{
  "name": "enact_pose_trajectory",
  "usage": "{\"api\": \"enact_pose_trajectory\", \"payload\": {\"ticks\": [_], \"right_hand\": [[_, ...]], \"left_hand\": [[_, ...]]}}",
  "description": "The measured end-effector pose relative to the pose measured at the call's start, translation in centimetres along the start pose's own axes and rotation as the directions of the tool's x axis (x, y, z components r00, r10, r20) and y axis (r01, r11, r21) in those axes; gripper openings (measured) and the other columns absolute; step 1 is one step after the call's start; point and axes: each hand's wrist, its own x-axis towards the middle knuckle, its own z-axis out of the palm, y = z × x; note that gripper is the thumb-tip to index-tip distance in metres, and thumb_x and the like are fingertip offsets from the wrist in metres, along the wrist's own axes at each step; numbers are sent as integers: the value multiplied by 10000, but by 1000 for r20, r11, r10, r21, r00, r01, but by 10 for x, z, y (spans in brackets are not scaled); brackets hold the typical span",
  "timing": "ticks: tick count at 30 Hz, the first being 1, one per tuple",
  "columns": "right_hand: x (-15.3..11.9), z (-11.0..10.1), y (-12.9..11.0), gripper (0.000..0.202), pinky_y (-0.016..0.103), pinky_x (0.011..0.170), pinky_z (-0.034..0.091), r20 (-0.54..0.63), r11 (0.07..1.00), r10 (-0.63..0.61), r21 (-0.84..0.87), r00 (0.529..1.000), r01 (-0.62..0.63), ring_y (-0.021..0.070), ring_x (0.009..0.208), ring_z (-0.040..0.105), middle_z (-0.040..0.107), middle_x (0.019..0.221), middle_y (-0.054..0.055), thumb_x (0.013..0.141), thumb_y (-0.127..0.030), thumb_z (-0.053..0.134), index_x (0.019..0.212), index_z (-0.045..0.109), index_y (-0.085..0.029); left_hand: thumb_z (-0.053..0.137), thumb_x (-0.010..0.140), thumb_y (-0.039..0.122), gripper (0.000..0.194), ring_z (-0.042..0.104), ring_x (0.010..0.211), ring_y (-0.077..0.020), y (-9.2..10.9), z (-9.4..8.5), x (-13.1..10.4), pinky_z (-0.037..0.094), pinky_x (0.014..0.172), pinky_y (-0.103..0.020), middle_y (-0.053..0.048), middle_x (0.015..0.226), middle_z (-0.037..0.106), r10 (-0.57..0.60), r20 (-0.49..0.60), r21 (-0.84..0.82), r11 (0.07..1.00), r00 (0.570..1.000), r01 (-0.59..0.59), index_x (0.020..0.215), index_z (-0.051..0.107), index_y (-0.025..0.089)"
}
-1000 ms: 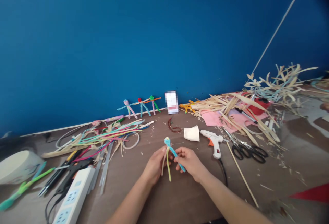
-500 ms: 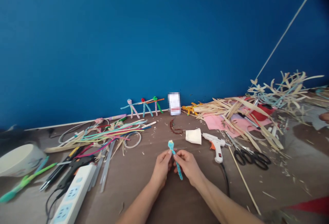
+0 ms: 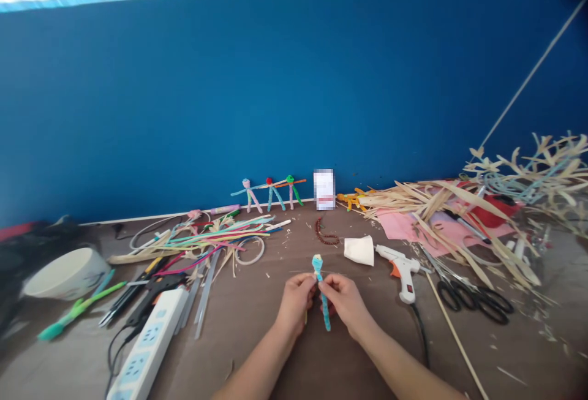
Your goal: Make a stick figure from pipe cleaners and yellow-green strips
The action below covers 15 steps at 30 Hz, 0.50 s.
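My left hand (image 3: pixel 297 302) and my right hand (image 3: pixel 344 303) meet low in the middle of the view, fingertips pinched on a small light-blue pipe-cleaner figure (image 3: pixel 326 315). Its rounded head, with a pale yellowish top, points away from me above the fingertips. A fuzzy blue length hangs down between the hands. The middle of the figure is partly covered by my thumbs and fingers. A thin yellowish strand shows just under my left fingers. Beyond the hands lie a dark red beaded string (image 3: pixel 325 239) and a white paper cup (image 3: pixel 359 250) on its side.
Three pipe-cleaner figures (image 3: pixel 271 195) lean against the blue partition (image 3: pixel 257 94). Right stand a white glue gun (image 3: pixel 405 271), scissors (image 3: pixel 478 299) and dried strips (image 3: pixel 427 201). Left are loose pipe cleaners (image 3: pixel 206 234), a white bowl (image 3: pixel 64 274) and a power strip (image 3: pixel 149 342).
The view has turned slightly left and up, so everything sits farther right. Both hands keep their hold on the figure. The yellowish strand below my left fingers now shows.
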Motion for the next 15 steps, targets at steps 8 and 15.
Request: {"api": "enact_pose_trajectory", "payload": {"ticks": [8,15], "right_hand": [[1,1,1,348,177,366,348,29,1000,-3,-8,1000,4,82,401,487,461,492,-54,674,-489,538,722,505,-145],[1,0,5,406,166,343,315,12,999,39,18,999,-39,65,382,475,489,524,-37,664,-543,516,667,509,-137]], "left_hand": [[576,620,328,231,242,387,-41,-1,-2,2,177,392,-188,72,411,322,229,-173,133,969,958,-208,512,518,133],[597,589,390,269,156,330,-19,9,-16,17,86,348,-176,105,397,270,153,-235,-40,985,960,-167,582,467,155]]}}
